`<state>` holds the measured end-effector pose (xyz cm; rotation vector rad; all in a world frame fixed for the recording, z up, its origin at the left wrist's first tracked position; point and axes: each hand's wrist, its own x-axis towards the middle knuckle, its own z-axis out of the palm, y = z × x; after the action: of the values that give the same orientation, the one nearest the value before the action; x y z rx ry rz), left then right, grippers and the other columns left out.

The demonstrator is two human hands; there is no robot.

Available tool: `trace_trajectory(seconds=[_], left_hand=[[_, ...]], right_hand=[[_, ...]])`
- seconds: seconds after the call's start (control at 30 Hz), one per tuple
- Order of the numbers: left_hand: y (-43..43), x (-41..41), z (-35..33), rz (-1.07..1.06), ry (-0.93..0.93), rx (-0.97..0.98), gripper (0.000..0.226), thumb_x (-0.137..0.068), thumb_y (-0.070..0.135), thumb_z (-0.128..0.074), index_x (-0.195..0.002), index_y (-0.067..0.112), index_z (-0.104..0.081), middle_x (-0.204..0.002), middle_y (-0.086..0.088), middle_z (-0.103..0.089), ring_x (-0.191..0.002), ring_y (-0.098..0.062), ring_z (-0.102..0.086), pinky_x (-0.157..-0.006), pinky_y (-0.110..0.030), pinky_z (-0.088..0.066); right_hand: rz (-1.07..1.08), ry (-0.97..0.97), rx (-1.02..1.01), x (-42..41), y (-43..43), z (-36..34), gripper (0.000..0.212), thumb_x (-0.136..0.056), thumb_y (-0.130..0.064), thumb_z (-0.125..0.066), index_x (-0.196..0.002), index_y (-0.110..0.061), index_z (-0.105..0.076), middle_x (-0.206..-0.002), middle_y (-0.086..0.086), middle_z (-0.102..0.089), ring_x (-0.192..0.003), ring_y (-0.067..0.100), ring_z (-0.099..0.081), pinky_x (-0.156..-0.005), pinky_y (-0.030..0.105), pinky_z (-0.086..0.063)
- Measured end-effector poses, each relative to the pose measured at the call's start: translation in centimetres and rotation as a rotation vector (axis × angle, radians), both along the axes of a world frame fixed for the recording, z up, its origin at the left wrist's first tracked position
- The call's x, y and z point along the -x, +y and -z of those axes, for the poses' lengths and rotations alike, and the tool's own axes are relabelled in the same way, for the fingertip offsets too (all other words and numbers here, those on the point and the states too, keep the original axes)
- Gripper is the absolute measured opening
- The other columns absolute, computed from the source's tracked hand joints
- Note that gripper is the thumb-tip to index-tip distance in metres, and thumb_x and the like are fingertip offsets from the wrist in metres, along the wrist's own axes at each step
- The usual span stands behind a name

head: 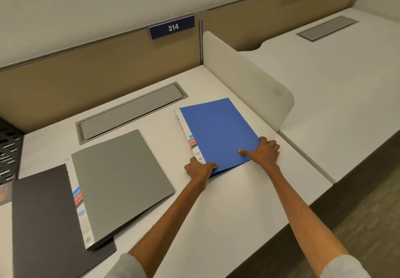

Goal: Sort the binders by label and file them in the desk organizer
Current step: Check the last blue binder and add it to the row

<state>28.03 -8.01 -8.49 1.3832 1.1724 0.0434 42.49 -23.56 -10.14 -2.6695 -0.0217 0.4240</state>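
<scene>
White desk (238, 202) — L hand (198, 168), R hand (265, 152): fingers clamped on blue binder (218, 132), near corners.

Both hands on blue binder (218, 134), flat on white desk (238, 202): left hand (200, 168) grips near-left corner, right hand (265, 151) grips near-right corner. Grey binder (121, 182) overlaps black binder (43, 223), left.

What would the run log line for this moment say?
blue binder: on desk | left hand: grips its near-left corner | right hand: grips its near-right corner | grey binder: overlaps black binder
</scene>
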Motion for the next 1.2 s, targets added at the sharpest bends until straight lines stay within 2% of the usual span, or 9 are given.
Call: trace_trajectory(seconds=[0.17,0.33,0.4,0.57,0.63,0.73,0.93,1.1,1.2], left_hand=[[1.8,0.8,-1.0,-0.052,-0.139,0.117,0.069,-0.075,0.002,-0.076,-0.130,0.013,-0.036,-0.121,-0.008,-0.055,-0.103,-0.026,-0.059,-0.074,-0.030,-0.054],[2.5,1.7,-2.6,-0.034,-0.227,0.168,0.044,-0.067,0.004,-0.082,-0.106,0.009,-0.062,-0.110,-0.006,-0.068,-0.083,-0.017,-0.066,-0.053,-0.020,-0.051],[2.4,1.7,-3.7,-0.055,-0.267,0.173,0.039,-0.064,0.001,-0.082,-0.098,0.010,-0.065,-0.103,-0.005,-0.070,-0.079,-0.017,-0.068,-0.052,-0.021,-0.053],[2.9,1.4,-7.2,-0.110,-0.394,0.168,0.041,-0.062,-0.004,-0.079,-0.099,0.005,-0.065,-0.101,-0.007,-0.070,-0.079,-0.020,-0.069,-0.051,-0.024,-0.055],[3.2,1.5,-8.6,-0.117,-0.434,0.143,0.044,-0.063,-0.003,-0.079,-0.103,0.005,-0.063,-0.102,-0.006,-0.069,-0.081,-0.021,-0.069,-0.053,-0.026,-0.056],[3.5,2.1,-10.3,-0.107,-0.468,0.054,0.050,-0.064,0.001,-0.080,-0.110,0.006,-0.060,-0.105,-0.005,-0.066,-0.090,-0.026,-0.068,-0.059,-0.030,-0.060],[4.5,4.3,-12.8,-0.026,-0.503,-0.245,0.047,-0.065,0.009,-0.081,-0.108,0.010,-0.063,-0.098,-0.003,-0.068,-0.089,-0.025,-0.068,-0.068,-0.040,-0.062],[4.9,6.0,-14.7,0.018,-0.496,-0.509,0.050,-0.061,0.021,-0.083,-0.106,0.016,-0.063,-0.095,0.003,-0.067,-0.079,-0.012,-0.067,-0.051,-0.015,-0.053],[4.9,6.9,-15.7,-0.004,-0.496,-0.597,0.049,-0.058,0.030,-0.081,-0.102,0.019,-0.063,-0.090,0.007,-0.067,-0.073,-0.005,-0.067,-0.047,-0.011,-0.049]], right_hand=[[0.054,0.045,-0.033,0.9,0.1,-0.2,0.102,-0.057,-0.068,-0.080,-0.129,-0.009,-0.041,-0.132,0.017,-0.043,-0.125,0.034,-0.040,-0.103,0.042,-0.037],[0.093,0.128,-0.121,1.3,0.3,-0.8,0.098,-0.055,-0.069,-0.081,-0.123,-0.007,-0.048,-0.128,0.012,-0.051,-0.123,0.032,-0.044,-0.103,0.044,-0.040],[0.114,0.149,-0.196,1.6,0.7,-1.2,0.091,-0.057,-0.068,-0.080,-0.121,-0.010,-0.050,-0.126,0.010,-0.052,-0.120,0.031,-0.046,-0.103,0.045,-0.040],[0.083,0.277,-0.366,2.1,1.9,-2.6,0.098,-0.066,-0.067,-0.075,-0.144,-0.021,-0.037,-0.144,0.010,-0.035,-0.136,0.031,-0.033,-0.112,0.047,-0.033],[0.029,0.321,-0.482,2.1,2.7,-3.3,0.099,-0.071,-0.065,-0.073,-0.148,-0.018,-0.032,-0.148,0.009,-0.037,-0.134,0.029,-0.038,-0.109,0.045,-0.037],[-0.032,0.391,-0.629,2.7,3.9,-4.6,0.087,-0.074,-0.062,-0.071,-0.143,-0.020,-0.039,-0.138,0.002,-0.049,-0.117,0.022,-0.049,-0.097,0.043,-0.046],[-0.108,0.456,-0.773,4.3,6.2,-6.0,0.084,-0.069,-0.059,-0.074,-0.139,-0.027,-0.041,-0.137,0.004,-0.052,-0.121,0.028,-0.053,-0.094,0.047,-0.048],[-0.126,0.457,-0.868,6.0,8.6,-6.9,0.074,-0.076,-0.049,-0.075,-0.139,-0.033,-0.039,-0.140,0.006,-0.050,-0.122,0.027,-0.050,-0.093,0.049,-0.046],[-0.133,0.447,-0.895,6.7,10.0,-7.7,0.071,-0.079,-0.043,-0.075,-0.140,-0.031,-0.040,-0.144,0.008,-0.045,-0.126,0.030,-0.045,-0.098,0.054,-0.044]])
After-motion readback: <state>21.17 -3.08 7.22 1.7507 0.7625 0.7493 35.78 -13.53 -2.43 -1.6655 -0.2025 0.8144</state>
